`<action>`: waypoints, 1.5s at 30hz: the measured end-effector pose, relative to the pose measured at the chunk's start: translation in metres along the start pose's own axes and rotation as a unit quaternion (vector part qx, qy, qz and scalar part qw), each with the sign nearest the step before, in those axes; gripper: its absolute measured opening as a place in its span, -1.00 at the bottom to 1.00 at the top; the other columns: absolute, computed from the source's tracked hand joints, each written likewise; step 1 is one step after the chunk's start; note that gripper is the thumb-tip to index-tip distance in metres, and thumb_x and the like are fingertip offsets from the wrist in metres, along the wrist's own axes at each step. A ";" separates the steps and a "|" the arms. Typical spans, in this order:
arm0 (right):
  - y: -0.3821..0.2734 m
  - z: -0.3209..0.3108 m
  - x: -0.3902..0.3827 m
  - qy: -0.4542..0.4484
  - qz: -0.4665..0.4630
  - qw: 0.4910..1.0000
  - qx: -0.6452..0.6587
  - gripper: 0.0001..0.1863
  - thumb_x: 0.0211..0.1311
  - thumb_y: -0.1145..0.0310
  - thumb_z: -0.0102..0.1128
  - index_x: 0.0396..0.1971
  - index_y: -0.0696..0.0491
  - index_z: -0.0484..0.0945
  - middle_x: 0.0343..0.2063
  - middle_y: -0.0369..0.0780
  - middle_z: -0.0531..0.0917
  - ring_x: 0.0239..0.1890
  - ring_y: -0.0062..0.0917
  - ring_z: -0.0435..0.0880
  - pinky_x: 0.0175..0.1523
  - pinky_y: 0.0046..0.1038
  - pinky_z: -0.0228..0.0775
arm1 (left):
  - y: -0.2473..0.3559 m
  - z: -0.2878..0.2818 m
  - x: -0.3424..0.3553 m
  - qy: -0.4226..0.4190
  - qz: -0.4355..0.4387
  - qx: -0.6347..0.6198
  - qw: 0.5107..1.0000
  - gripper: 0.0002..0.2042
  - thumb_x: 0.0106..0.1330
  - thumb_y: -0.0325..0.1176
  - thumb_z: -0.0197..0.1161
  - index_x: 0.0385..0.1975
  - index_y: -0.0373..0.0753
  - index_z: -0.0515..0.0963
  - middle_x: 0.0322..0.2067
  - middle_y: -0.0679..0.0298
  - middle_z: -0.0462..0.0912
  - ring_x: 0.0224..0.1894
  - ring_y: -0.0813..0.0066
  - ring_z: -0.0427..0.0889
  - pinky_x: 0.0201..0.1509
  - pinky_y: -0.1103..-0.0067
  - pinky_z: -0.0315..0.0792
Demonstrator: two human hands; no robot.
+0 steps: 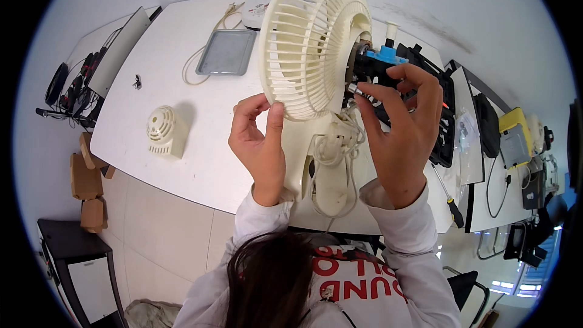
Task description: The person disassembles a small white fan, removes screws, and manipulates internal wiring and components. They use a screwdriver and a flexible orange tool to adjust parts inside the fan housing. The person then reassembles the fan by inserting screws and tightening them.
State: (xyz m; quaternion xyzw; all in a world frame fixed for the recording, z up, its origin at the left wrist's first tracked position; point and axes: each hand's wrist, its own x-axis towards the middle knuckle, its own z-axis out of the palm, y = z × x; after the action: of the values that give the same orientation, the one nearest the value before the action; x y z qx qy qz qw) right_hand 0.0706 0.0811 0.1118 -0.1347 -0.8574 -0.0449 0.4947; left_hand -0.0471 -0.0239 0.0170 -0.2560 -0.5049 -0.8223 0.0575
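A cream fan's grille (303,42) stands upright in front of me, its motor parts (364,64) bare at the right side. My left hand (260,152) pinches the grille's lower left rim between thumb and fingertips. At the motor, my right hand (404,121) has thumb and forefinger closed on a small silvery metal cylinder (355,88); its inner end is hard to make out. Below the grille is the fan's cream base (334,185) with a coiled cord. The vented cream motor cover (165,130) rests apart on the table, to the left.
Behind the motor lies an open black tool case (446,133), with a blue part (387,55) before it. A yellow-black screwdriver (452,206) lies at the right table edge. Toward the back left are a grey tray (227,53), a pale cable (189,64) and small dark pieces (137,81).
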 end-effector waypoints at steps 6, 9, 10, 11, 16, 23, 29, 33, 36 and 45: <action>0.002 0.004 -0.003 0.009 0.011 0.999 -0.031 -0.75 -0.28 0.52 0.39 -0.47 0.02 0.59 -0.24 -0.29 0.48 -0.35 -0.43 0.40 -0.26 -0.42 0.27 | 0.004 -0.003 0.003 -0.016 -0.024 -0.038 0.999 -0.81 0.24 -0.47 0.24 -0.21 -0.38 0.49 -0.26 0.29 0.54 -0.20 0.57 0.45 -0.05 0.65 0.33; 0.000 0.005 -0.002 0.013 0.019 0.999 -0.041 -0.76 -0.27 0.52 0.39 -0.48 0.01 0.59 -0.24 -0.29 0.47 -0.34 -0.42 0.38 -0.24 -0.41 0.25 | 0.001 -0.004 0.003 -0.016 -0.021 -0.039 0.999 -0.82 0.25 -0.47 0.24 -0.21 -0.38 0.49 -0.26 0.30 0.54 -0.20 0.58 0.45 -0.05 0.65 0.33; -0.001 0.006 -0.002 0.015 0.020 0.999 -0.045 -0.77 -0.26 0.51 0.39 -0.49 0.01 0.59 -0.24 -0.30 0.47 -0.34 -0.42 0.38 -0.24 -0.41 0.25 | 0.001 -0.005 0.003 -0.017 -0.022 -0.040 0.999 -0.83 0.25 -0.47 0.24 -0.22 -0.38 0.49 -0.27 0.30 0.54 -0.20 0.58 0.45 -0.05 0.66 0.33; -0.001 0.007 -0.002 0.017 0.020 0.998 -0.051 -0.77 -0.26 0.51 0.40 -0.49 0.01 0.59 -0.25 -0.30 0.47 -0.34 -0.43 0.37 -0.24 -0.41 0.24 | 0.001 -0.005 0.004 -0.017 -0.023 -0.041 0.999 -0.83 0.25 -0.47 0.24 -0.22 -0.37 0.49 -0.27 0.30 0.54 -0.20 0.58 0.45 -0.05 0.66 0.33; 0.002 0.013 -0.006 0.033 0.024 0.998 -0.056 -0.77 -0.25 0.50 0.41 -0.49 -0.01 0.60 -0.26 -0.30 0.45 -0.35 -0.45 0.34 -0.25 -0.44 0.21 | 0.000 -0.005 0.004 -0.016 -0.014 -0.028 0.999 -0.84 0.26 -0.48 0.23 -0.22 -0.36 0.48 -0.29 0.32 0.53 -0.21 0.58 0.45 -0.06 0.66 0.33; 0.001 0.017 -0.008 0.039 0.036 0.998 -0.041 -0.77 -0.24 0.47 0.43 -0.47 0.00 0.63 -0.27 -0.30 0.44 -0.36 -0.46 0.33 -0.25 -0.44 0.21 | -0.002 -0.006 0.005 -0.019 -0.009 -0.021 1.000 -0.84 0.26 -0.47 0.22 -0.22 -0.36 0.48 -0.29 0.33 0.52 -0.22 0.59 0.45 -0.05 0.67 0.32; -0.002 0.022 -0.010 0.050 0.049 0.996 -0.051 -0.79 -0.21 0.46 0.42 -0.46 0.02 0.63 -0.28 -0.29 0.44 -0.36 -0.45 0.34 -0.25 -0.45 0.21 | -0.003 -0.008 0.006 -0.027 0.009 0.006 1.000 -0.84 0.28 -0.47 0.21 -0.22 -0.37 0.48 -0.30 0.32 0.53 -0.22 0.60 0.45 -0.05 0.67 0.32; -0.001 0.025 -0.011 0.054 0.035 0.996 -0.067 -0.80 -0.18 0.44 0.41 -0.45 0.02 0.62 -0.28 -0.29 0.44 -0.36 -0.45 0.35 -0.26 -0.45 0.22 | -0.002 -0.008 0.006 -0.033 0.012 0.008 0.999 -0.86 0.28 -0.48 0.20 -0.22 -0.37 0.48 -0.30 0.32 0.53 -0.22 0.60 0.46 -0.05 0.66 0.33; 0.000 0.024 -0.008 0.042 0.027 0.996 -0.075 -0.81 -0.16 0.42 0.40 -0.45 0.02 0.62 -0.30 -0.30 0.44 -0.38 -0.45 0.35 -0.28 -0.45 0.22 | -0.003 -0.010 0.006 -0.039 0.011 0.006 0.999 -0.87 0.28 -0.48 0.20 -0.23 -0.37 0.48 -0.31 0.32 0.52 -0.23 0.60 0.46 -0.06 0.66 0.33; -0.002 0.024 -0.004 0.032 0.028 0.996 -0.081 -0.83 -0.14 0.41 0.39 -0.47 0.02 0.61 -0.36 -0.31 0.42 -0.41 -0.45 0.33 -0.32 -0.44 0.18 | -0.001 -0.011 0.006 -0.047 0.013 0.012 0.999 -0.87 0.27 -0.49 0.21 -0.25 -0.35 0.47 -0.34 0.35 0.50 -0.27 0.62 0.42 -0.11 0.68 0.31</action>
State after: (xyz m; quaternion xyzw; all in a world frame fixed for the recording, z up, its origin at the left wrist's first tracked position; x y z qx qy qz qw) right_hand 0.0520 0.0832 0.0964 -0.1973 -0.8306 -0.1045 0.5102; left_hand -0.0565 -0.0314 0.0153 -0.3003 -0.5131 -0.8026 0.0477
